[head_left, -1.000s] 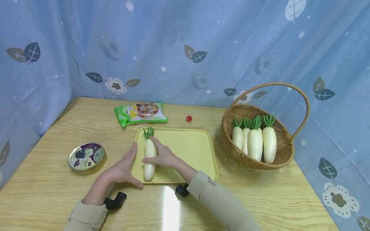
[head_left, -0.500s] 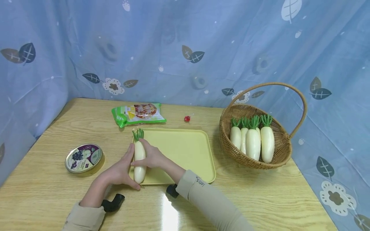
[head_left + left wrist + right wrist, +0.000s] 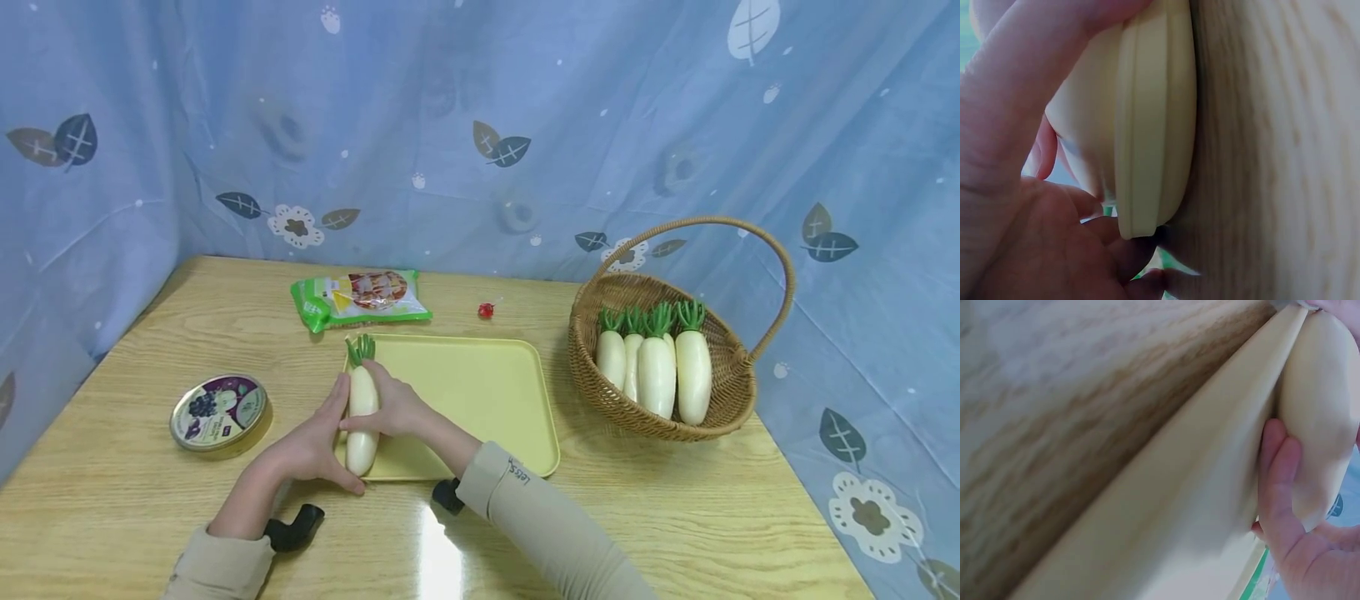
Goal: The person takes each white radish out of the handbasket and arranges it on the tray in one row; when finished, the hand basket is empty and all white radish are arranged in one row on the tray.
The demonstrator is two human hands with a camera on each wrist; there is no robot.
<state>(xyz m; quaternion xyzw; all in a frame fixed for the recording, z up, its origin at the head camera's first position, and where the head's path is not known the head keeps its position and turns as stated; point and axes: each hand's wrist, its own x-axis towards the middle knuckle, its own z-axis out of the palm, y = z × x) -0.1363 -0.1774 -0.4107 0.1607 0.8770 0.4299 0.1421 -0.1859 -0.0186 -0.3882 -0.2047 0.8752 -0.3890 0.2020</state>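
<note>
A white radish (image 3: 362, 457) with a green leafy top lies lengthwise along the left edge of the pale yellow tray (image 3: 472, 400). My right hand (image 3: 397, 408) holds it from the right around its upper half; in the right wrist view the fingers lie between the radish (image 3: 1319, 381) and the tray floor. At the tray's left edge, my left hand (image 3: 307, 446) has thumb and fingers spread wide. Its thumb reaches the radish's lower tip, and its fingers lie beside the upper part. The left wrist view shows the tray rim (image 3: 1147, 125) within that spread.
To the right, a wicker basket (image 3: 592, 392) with a tall handle carries several white radishes (image 3: 693, 379). A round tin (image 3: 221, 412) stands left. Behind the tray are a green-edged food packet (image 3: 367, 298) and a small red object (image 3: 486, 310). A blue patterned curtain (image 3: 420, 125) hangs behind.
My right hand has moved the radish left, against the tray's left edge and into the span of my left hand. Over the last half second both hands have stayed put.
</note>
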